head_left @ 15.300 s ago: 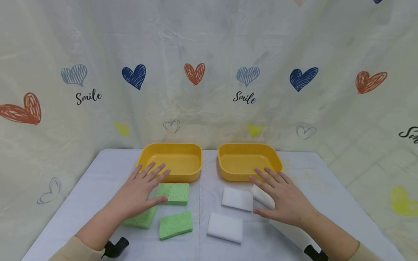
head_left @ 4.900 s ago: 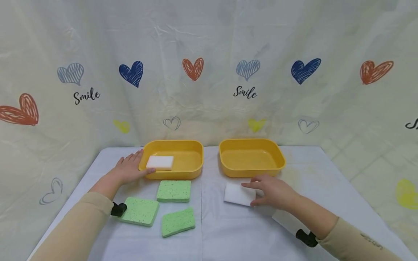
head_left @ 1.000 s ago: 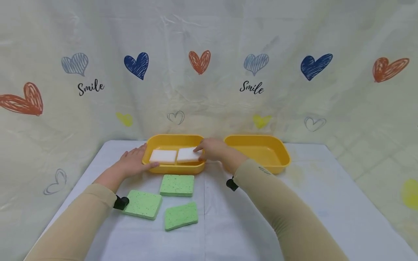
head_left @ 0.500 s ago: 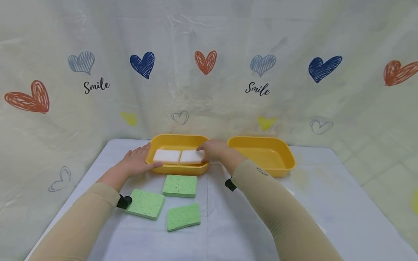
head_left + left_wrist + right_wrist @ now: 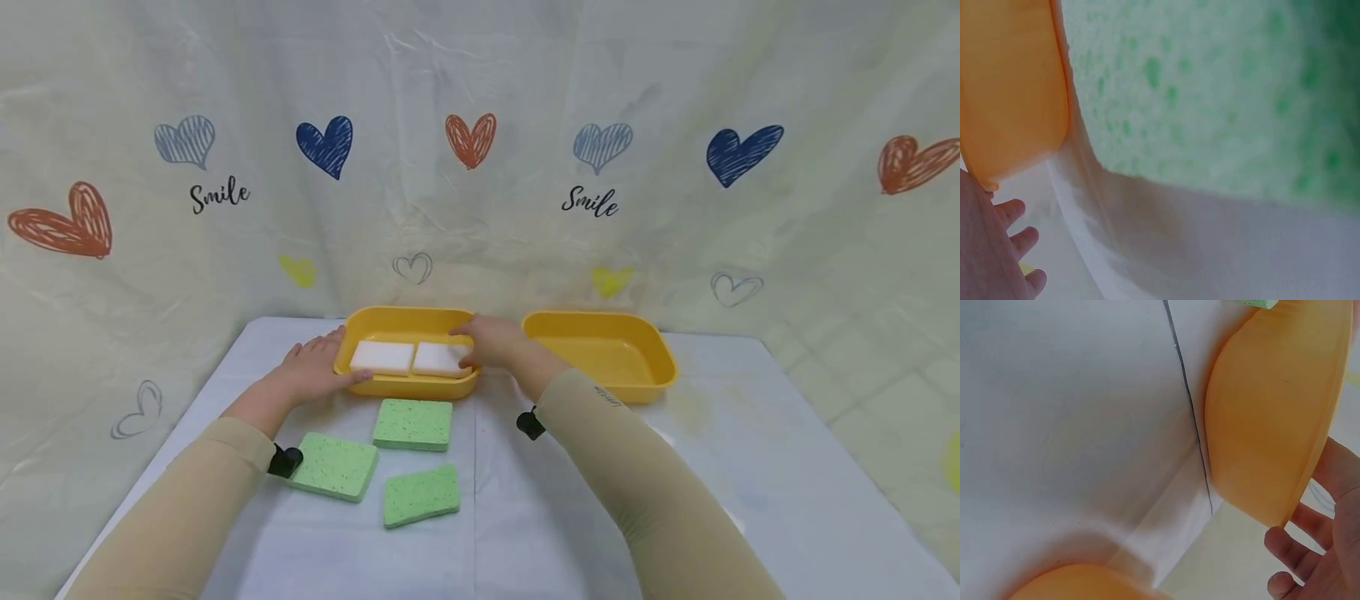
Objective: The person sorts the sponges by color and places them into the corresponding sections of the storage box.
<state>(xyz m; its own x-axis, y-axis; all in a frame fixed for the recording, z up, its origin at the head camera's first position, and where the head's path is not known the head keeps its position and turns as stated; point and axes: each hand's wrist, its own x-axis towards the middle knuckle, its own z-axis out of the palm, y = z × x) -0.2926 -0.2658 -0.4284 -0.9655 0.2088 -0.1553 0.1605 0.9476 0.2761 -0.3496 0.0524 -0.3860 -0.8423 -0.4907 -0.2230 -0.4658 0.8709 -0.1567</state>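
Note:
Two white sponges lie side by side in the left yellow tray: the left sponge [image 5: 382,356] and the right sponge [image 5: 437,358]. At this tray's [image 5: 405,387] left end rests my left hand [image 5: 311,367], its thumb across the front rim and its fingers extended along the outside. My right hand [image 5: 491,342] reaches over the tray's right rim, thumb and forefinger spread apart at the right sponge's end, which they partly cover. Three green sponges lie in front: one near the tray [image 5: 413,425], one beside my left wrist [image 5: 334,467], and a bent one [image 5: 422,495] nearest me.
A second yellow tray [image 5: 600,350] stands to the right, its left part hidden behind my right arm. A white patch [image 5: 663,434] shows beside the right sleeve; its kind is unclear. Behind the white-covered table [image 5: 750,450] hangs a heart-printed curtain [image 5: 525,233].
Over the last second, the right white sponge has settled flat beside the left one, and my right forefinger has lifted off it. My left hand stays on the tray. The view has shifted slightly.

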